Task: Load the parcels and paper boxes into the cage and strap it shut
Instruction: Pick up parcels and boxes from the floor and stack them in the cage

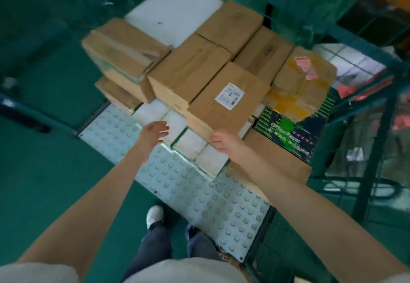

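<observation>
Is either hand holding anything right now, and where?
Left hand holds nothing. Right hand touches the labelled box at its near edge; a grip cannot be told.

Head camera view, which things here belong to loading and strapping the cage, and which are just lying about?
Job in hand:
labelled cardboard box, with the right hand at its near edge; left hand, open beside it; other brown boxes; Office Paper box; white packs; green cage.

Lying about:
blurred red and white things outside the cage mesh, on the right.
</observation>
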